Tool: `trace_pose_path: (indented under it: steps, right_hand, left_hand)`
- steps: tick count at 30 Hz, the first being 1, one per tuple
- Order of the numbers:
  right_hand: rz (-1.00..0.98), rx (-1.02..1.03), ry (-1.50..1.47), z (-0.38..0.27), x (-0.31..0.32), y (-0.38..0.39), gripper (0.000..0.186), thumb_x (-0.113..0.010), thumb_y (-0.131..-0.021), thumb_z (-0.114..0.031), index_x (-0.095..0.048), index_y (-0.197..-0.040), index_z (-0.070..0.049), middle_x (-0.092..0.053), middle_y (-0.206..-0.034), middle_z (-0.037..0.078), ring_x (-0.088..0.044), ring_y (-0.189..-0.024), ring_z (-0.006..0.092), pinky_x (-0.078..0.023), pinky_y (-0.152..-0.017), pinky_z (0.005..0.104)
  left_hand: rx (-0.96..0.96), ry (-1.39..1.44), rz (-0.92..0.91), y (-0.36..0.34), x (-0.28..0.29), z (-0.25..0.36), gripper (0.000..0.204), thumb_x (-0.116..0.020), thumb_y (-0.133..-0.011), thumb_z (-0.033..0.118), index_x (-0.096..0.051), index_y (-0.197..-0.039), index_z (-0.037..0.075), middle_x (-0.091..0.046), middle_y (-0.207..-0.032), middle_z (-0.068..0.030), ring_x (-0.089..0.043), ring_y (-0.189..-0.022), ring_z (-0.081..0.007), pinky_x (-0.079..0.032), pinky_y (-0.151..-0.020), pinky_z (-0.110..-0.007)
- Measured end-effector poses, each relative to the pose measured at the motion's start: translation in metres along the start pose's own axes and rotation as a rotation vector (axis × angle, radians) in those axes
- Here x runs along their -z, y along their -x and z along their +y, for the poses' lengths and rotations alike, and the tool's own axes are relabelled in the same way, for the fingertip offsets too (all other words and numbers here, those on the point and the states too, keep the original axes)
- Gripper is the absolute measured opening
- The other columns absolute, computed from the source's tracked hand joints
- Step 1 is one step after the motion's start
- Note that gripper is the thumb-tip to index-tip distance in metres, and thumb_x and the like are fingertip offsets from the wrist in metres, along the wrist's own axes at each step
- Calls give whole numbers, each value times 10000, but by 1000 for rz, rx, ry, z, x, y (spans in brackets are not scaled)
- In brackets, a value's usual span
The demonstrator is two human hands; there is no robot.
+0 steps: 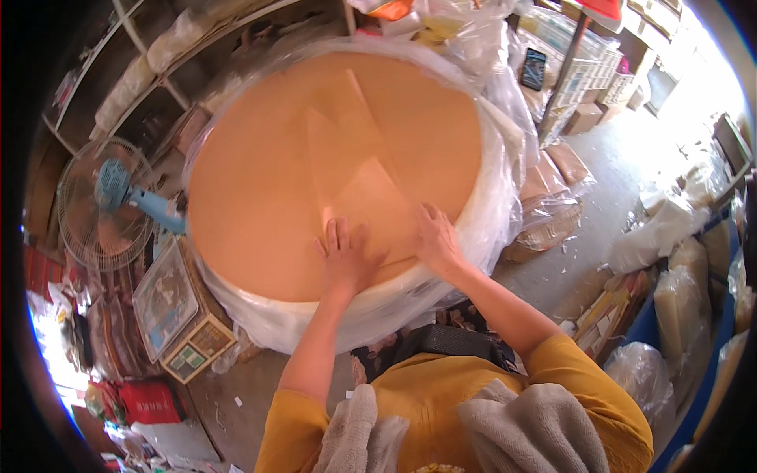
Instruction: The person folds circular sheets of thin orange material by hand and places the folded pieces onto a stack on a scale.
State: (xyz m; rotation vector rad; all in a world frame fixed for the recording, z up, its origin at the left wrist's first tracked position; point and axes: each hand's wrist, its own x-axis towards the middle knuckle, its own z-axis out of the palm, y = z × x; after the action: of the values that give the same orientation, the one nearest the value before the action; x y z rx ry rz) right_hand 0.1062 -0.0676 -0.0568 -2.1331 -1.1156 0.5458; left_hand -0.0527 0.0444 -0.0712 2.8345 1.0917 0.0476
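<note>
A thin, see-through plastic sheet (371, 189) lies flat on a round tan tabletop (244, 165), with shiny creases and a narrow folded strip reaching toward the far side. My left hand (347, 256) is open on the sheet near the table's front edge, fingers spread and slightly blurred. To its right, my right hand (438, 240) is at the sheet's near right edge. Its fingers are bent and close together, seemingly gripping the film, though the thumb is mostly hidden.
Clear plastic wrap (505, 181) bunches around the table rim. A blue-grey fan (114, 185) and a box with a lidded tray (169, 303) stand at left. Wrapped packages (556, 181) and a phone (534, 68) are at right. Shelves (177, 59) line the back left; a blue bin (702, 355) holds plastic-wrapped rolls.
</note>
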Motion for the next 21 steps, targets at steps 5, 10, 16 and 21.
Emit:
trace_pose_path:
  steps: [5,10,16,21]
  right_hand:
    - [238,624,401,-21,-19,-52,503,-491,-886,-119,-390,-1360,17,-374,-1429,158,-306,-1360,312,-304,-1088,474]
    - [117,573,524,5,-34,-98,544,-418,-955,-320,-380,-1373,26,-366,-1441,136,-259,-1389,282,-236,-1103,530]
    - [6,490,604,-6,-32,-103,611,-382,-966,-443,-386,-1381,5,-371,-1444,132,-259,-1389,273,-194,-1108,533]
    - [217,682,657,27,-25,-136,551,-440,-944,-417,-480,-1320,-16,-491,-1336,140,-380,-1313,279,-251,-1093,493]
  left_hand:
    - [-9,24,82,3,-10,-8,689,-487,-874,584,-371,-1432,196,-158,-1545,-160,-86,-1435,-341,-89,-1095,-628]
    - [7,36,-206,-21,36,-10,698,-466,-889,576,-337,-1453,185,-178,-1547,-137,-79,-1440,-332,-82,-1102,-624]
    - [-90,156,68,-78,-16,-57,675,-451,-911,545,-357,-1442,139,-260,-1527,-102,-178,-1426,-283,-103,-1129,-567]
    - [-141,81,-101,-121,0,-59,531,-602,-873,377,-500,-1311,95,-453,-1394,-91,-424,-1270,-303,-271,-1072,-531]
